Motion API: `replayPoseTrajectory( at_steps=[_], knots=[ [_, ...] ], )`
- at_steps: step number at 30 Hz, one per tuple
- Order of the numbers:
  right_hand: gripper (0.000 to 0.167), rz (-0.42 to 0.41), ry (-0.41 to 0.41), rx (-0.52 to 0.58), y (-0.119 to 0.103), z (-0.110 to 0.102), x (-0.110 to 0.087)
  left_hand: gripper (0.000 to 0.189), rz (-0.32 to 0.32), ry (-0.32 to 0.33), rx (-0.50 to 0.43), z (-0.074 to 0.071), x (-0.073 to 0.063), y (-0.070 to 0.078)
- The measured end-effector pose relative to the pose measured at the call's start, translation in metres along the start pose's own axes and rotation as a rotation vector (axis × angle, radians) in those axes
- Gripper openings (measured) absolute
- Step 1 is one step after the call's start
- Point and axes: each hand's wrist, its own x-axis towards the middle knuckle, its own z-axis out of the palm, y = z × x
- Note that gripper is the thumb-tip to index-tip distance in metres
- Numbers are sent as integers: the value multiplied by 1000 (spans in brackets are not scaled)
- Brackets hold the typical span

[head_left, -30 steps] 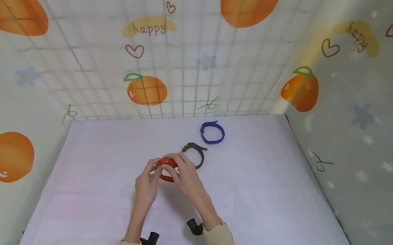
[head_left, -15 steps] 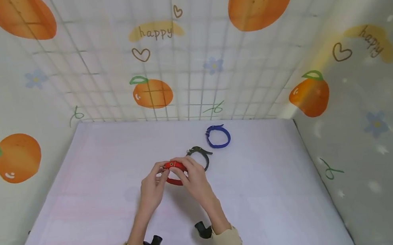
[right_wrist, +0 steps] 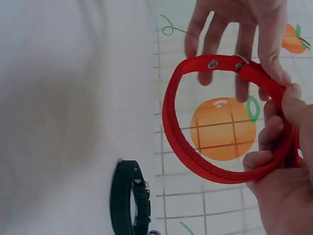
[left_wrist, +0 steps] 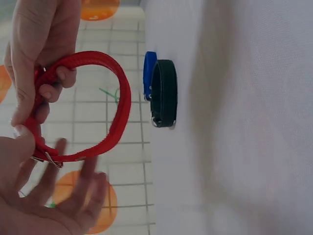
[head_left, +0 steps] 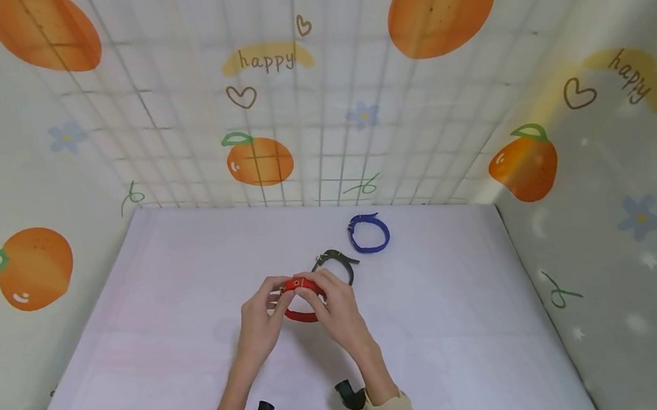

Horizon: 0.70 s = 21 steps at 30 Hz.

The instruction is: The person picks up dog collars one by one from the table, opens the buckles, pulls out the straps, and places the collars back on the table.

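Clearly above the pale tabletop [head_left: 467, 324], the left hand [head_left: 259, 320] pinches with its thumb, other fingers more loosely spread, and the right hand [head_left: 340, 307] curls its fingers more closely. Together they hold the red collar [left_wrist: 125, 100]: its upper stretch runs from left to right between them, and its loop hangs below, apart from the tabletop. The metal buckle [left_wrist: 53, 159] sits nearer to the left hand.
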Motion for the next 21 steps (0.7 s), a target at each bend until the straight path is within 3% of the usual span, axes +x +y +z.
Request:
replayPoseTrajectory(
  at_steps=[9, 21],
  knots=[
    [33, -17, -14, -11, -4, -9, -3, 29, 30, 70, -136, 2, -2, 8],
    [28, -32, -3, -14, -8, -16, -9, 23, 53, 108, -140, 6, -5, 15]
  ],
)
